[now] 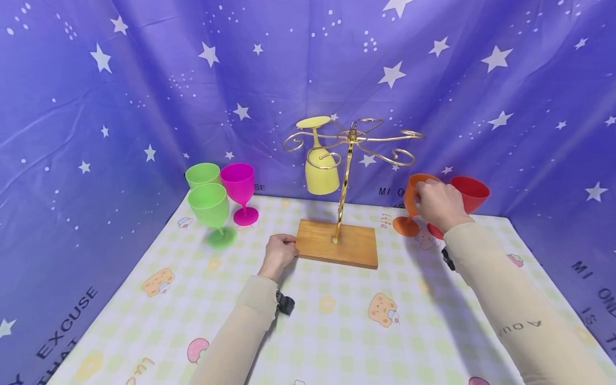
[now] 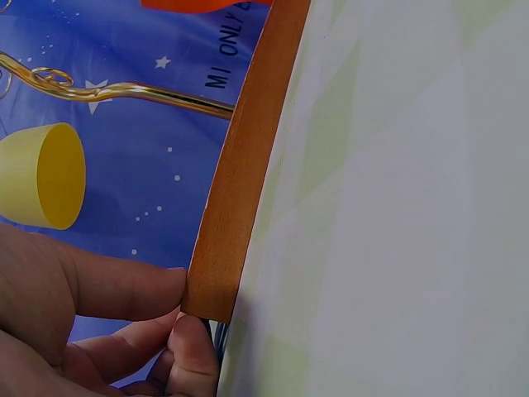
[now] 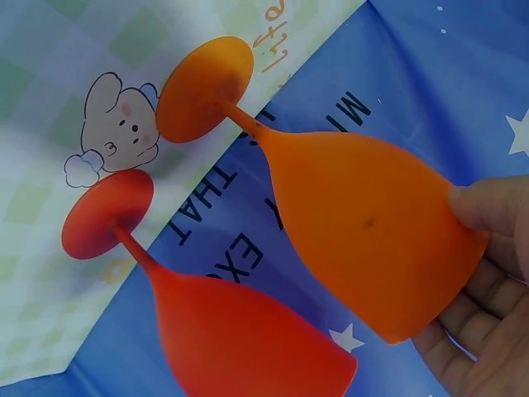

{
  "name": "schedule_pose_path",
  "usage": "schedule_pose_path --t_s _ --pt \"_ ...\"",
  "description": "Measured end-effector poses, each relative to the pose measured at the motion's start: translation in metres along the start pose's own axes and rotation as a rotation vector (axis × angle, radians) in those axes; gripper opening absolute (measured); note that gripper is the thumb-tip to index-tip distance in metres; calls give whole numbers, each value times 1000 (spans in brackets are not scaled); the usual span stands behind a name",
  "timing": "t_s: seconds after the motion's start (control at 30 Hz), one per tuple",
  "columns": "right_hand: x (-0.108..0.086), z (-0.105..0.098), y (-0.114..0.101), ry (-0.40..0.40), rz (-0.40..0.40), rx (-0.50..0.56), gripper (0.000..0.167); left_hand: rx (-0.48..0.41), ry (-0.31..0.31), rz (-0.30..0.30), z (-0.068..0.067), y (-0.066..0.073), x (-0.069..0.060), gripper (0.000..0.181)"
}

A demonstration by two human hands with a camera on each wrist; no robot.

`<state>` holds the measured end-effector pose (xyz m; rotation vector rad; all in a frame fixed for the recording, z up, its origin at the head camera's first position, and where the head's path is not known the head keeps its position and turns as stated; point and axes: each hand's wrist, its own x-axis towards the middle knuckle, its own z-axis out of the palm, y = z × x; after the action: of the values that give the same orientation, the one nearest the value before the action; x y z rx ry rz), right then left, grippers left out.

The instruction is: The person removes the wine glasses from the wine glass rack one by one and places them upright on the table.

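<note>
A gold wine glass rack (image 1: 344,198) with curled arms stands on a wooden base (image 1: 332,252). My left hand (image 1: 279,252) grips the left end of that base, the thumb at its edge and the other fingers bent beside it in the left wrist view. From a left arm of the rack a yellow goblet (image 1: 321,174) hangs upside down. At the right, my right hand (image 1: 440,203) holds an orange goblet (image 3: 364,223) by its bowl near the rim, thumb on one side. The orange goblet is upright. Beside it stands a red goblet (image 3: 240,331), partly hidden by the hand in the head view.
Two green goblets (image 1: 209,206) and a magenta goblet (image 1: 238,184) stand upright at the back left. A checked cloth (image 1: 327,331) covers the table. Blue star-patterned curtains (image 1: 269,69) rise behind and at both sides.
</note>
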<state>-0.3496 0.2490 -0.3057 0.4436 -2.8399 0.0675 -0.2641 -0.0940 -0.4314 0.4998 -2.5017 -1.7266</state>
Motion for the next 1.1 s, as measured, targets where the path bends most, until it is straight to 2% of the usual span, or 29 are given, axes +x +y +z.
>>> schedule_pose_path --t_s 0.1,0.3,0.53,0.67,0.83,1.1 --pt "-1 -2 1 -18 14 -10 9 3 0 -3 2 1 1 27" --pt "-3 -5 -1 -42 35 6 21 -1 -1 -24 3 1 1 27" --pt "-8 -8 -1 6 27 68 26 -6 -1 -12 4 -1 0 28" --pt "-13 -8 -2 79 -1 111 25 -7 -7 -15 4 -1 1 28" --pt "-23 -10 -9 151 5 200 30 -14 -10 -11 4 1 1 27" --pt "-43 4 -24 142 80 367 26 -21 -12 -32 3 0 0 28"
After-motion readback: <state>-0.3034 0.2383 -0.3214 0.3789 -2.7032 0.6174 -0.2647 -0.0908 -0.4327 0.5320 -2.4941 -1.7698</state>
